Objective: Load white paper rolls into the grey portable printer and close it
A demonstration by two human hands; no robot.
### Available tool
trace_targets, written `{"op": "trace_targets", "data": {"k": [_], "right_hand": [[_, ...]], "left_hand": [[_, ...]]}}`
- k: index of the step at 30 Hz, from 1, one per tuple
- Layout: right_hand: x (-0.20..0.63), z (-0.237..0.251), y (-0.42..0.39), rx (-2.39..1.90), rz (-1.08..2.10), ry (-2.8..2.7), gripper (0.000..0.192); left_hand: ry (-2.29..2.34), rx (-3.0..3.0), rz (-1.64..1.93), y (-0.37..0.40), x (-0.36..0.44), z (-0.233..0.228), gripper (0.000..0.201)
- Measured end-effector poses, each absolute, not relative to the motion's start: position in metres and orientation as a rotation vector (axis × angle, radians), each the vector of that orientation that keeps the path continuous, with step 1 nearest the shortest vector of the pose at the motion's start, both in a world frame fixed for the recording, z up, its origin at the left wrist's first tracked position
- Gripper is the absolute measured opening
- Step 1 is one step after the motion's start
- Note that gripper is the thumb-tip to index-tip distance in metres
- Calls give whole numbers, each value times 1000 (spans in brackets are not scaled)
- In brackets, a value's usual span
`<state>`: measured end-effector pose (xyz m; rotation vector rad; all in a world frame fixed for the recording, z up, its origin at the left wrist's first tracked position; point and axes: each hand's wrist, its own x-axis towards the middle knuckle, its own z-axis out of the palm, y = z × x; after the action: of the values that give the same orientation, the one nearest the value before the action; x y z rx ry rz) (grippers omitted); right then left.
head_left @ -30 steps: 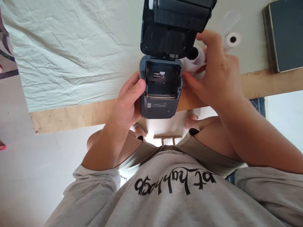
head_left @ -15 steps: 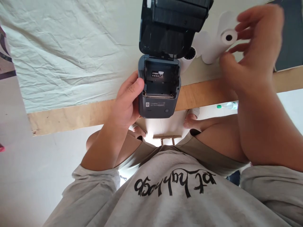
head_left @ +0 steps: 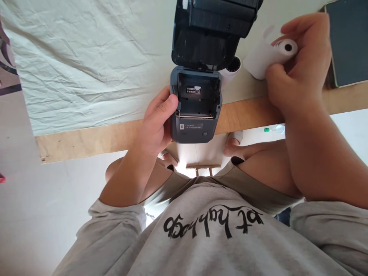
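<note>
My left hand (head_left: pixel 158 119) grips a dark portable label printer (head_left: pixel 195 132) by its left side, thumb on the edge. The printer's black lid (head_left: pixel 202 44) is swung up, and its paper bay shows a small label and a metal bar near the front. To the right, my right hand (head_left: pixel 304 57) is closed around a white paper roll (head_left: pixel 261 59), fingers behind it and thumb in front. The roll's hollow core faces me, and a loose flap of paper curls at its far side. A second white roll (head_left: pixel 230 74) with a dark core stands partly behind the printer.
Wrinkled pale cloth (head_left: pixel 100 69) covers the table, whose wooden edge (head_left: pixel 86 143) runs along the front. A dark flat object (head_left: pixel 350 46) lies at the far right. Below the table are a green-capped bottle (head_left: pixel 276 129) and a small wooden stool (head_left: pixel 203 167).
My right hand has lowered and closed on the paper roll, which has tipped slightly to the right. The printer in my left hand has shifted a little to the right.
</note>
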<state>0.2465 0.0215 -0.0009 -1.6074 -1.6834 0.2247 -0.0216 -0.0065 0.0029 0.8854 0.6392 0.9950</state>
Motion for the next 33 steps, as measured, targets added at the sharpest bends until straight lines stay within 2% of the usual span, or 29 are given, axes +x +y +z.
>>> {"op": "trace_targets", "data": {"k": [8, 9, 13, 15, 19, 25, 26, 29, 30, 33], "right_hand": [[249, -5, 24, -1624, 78, -1782, 30], [250, -5, 25, -1629, 82, -1776, 34], [254, -7, 24, -1544, 258, -1705, 68], [255, -9, 23, -1516, 272, -1666, 65], [254, -10, 21, -1633, 120, -1785, 46], [249, -6, 20, -1649, 127, -1783, 38], [248, -7, 20, -1655, 141, -1789, 42], [248, -9, 21, -1633, 162, -1677, 70], [247, -10, 21, -1595, 185, -1612, 73], [246, -7, 23, -1453, 331, -1459, 53]], "left_hand": [[653, 891, 988, -6, -21, 1, 51], [648, 903, 996, -6, -21, 0, 52], [642, 922, 1002, -5, -21, 0, 50], [666, 916, 995, -6, -21, 2, 50], [681, 895, 987, -7, -21, 1, 50], [636, 920, 1010, -6, -20, 1, 52], [639, 906, 1001, -6, -20, 2, 51], [645, 887, 992, -7, -20, 4, 47], [638, 892, 1000, -7, -21, 4, 47], [619, 914, 1023, -6, -21, 0, 50]]}}
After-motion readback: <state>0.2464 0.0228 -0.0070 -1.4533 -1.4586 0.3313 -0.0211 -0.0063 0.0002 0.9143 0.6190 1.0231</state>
